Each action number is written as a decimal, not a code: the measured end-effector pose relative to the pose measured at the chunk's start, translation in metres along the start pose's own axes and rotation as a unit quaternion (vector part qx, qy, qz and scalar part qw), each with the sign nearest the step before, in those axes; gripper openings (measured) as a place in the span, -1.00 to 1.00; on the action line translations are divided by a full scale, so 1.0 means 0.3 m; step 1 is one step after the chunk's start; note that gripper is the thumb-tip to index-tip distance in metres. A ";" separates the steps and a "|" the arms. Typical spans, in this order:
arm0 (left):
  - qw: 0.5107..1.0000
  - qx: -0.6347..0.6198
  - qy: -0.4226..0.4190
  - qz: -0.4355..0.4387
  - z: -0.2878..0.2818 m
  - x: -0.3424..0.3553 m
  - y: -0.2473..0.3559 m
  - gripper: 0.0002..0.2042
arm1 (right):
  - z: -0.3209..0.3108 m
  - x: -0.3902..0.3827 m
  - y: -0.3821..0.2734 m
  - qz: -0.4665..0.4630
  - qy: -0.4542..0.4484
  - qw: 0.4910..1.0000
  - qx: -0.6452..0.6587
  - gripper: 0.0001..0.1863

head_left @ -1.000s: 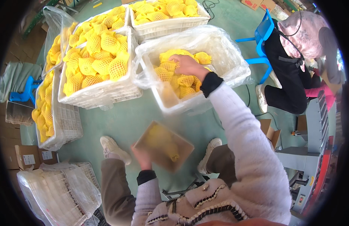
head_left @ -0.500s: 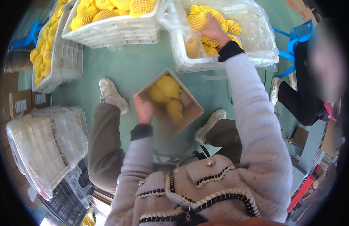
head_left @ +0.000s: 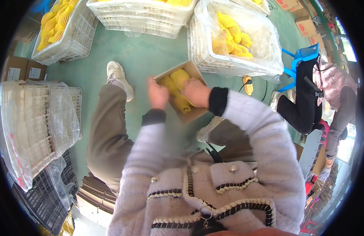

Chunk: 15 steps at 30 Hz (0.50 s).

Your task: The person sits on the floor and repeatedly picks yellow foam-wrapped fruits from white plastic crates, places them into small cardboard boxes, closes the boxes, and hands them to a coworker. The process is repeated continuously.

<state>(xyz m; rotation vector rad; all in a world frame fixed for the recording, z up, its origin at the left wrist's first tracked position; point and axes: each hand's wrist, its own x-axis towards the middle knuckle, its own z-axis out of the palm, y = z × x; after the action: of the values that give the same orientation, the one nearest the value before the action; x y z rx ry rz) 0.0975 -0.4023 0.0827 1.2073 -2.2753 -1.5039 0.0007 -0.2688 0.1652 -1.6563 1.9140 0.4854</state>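
Bright, even daylight, soft shadows, heavy fisheye bending and black vignette, slight motion blur.

We see a small brown cardboard box (head_left: 184, 94) just above the middle of the frame, open at the top and turned at an angle over the green floor. Inside it lie yellow fruits in yellow foam netting (head_left: 178, 80), packed close together; one sits at the upper end, another lower down near the box's right edge.

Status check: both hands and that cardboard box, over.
Left hand at the cardboard box edge. Right hand inside, on net-wrapped yellow fruit. Nothing blocking the box; white crate just beyond.
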 end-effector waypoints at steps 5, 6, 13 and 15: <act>0.999 -0.035 -0.010 -0.020 -0.003 -0.012 0.029 -0.52 | 0.352 0.183 -0.037 0.175 0.055 0.979 0.085 -0.76; 0.999 -0.026 -0.010 -0.020 0.002 -0.013 0.042 -0.52 | 0.381 0.202 -0.027 0.200 0.041 0.973 0.110 -0.76; 0.997 -0.068 0.017 -0.028 0.020 0.002 0.049 -0.52 | 0.369 0.127 0.041 0.149 0.133 0.973 0.117 -0.78; 0.997 -0.062 0.022 -0.034 0.025 0.002 0.028 -0.52 | 0.403 0.109 0.044 0.165 0.015 0.982 0.086 -0.72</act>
<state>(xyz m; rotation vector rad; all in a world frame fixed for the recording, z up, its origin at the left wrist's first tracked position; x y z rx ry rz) 0.0885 -0.3960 0.0858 1.2804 -2.1001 -1.5990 0.0059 -0.2192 0.0497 -1.2494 2.1977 0.4091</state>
